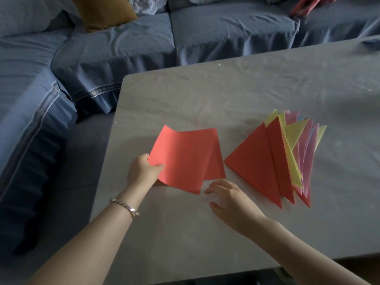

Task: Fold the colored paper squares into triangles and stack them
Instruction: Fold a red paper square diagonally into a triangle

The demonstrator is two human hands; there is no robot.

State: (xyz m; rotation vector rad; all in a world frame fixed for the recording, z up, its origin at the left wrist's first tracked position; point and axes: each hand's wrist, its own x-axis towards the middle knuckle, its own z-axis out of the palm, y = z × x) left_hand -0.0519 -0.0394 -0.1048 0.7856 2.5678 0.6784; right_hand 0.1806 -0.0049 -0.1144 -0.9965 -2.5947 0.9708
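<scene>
A red paper square [185,157] lies near the left side of the grey table [236,91], bent and partly lifted. My left hand [143,171] pinches its left corner between thumb and fingers and holds that side up. A second red sheet [216,163] lies flat under it. My right hand [230,197] hovers with relaxed, spread fingers just below the paper's lower right corner, holding nothing. To the right sits a fanned stack of folded triangles [275,157], red on top, with yellow, pink and pale blue ones beneath.
A blue sofa [123,48] wraps around the table's far and left sides, with a mustard cushion [104,11] on it. Another person's hand [308,6] rests on the sofa at the top right. The table's left edge lies close to my left hand.
</scene>
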